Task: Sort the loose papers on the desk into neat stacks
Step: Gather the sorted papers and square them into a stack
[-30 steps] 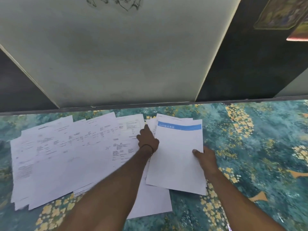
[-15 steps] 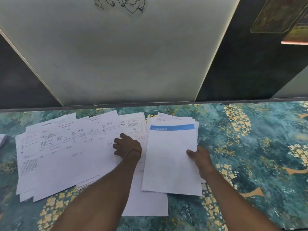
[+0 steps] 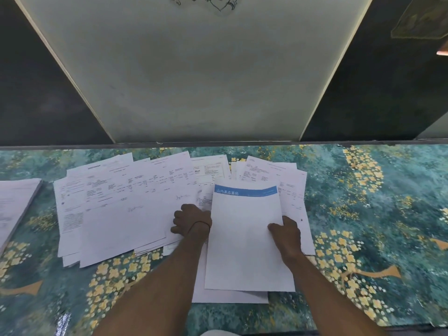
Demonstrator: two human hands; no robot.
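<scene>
A sheet with a blue header band (image 3: 244,229) lies on top of a small pile in the middle of the desk. My right hand (image 3: 286,232) pinches its right edge, thumb on top. More printed sheets (image 3: 288,180) fan out behind and to the right of it. A wide spread of loose printed papers (image 3: 116,207) covers the desk to the left. My left hand (image 3: 191,219) rests on the right end of that spread with its fingers curled down onto the sheets; whether it holds one is hidden.
A separate stack of papers (image 3: 14,204) lies at the far left edge. The desk wears a teal cloth with yellow flowers (image 3: 363,214). A pale panel (image 3: 194,76) and dark wall rise right behind the desk's back edge.
The blue-headed sheet has slid toward me with my right hand, uncovering the printed sheets behind it. My left hand moved left and nearer along the paper spread. The far-left stack came into view.
</scene>
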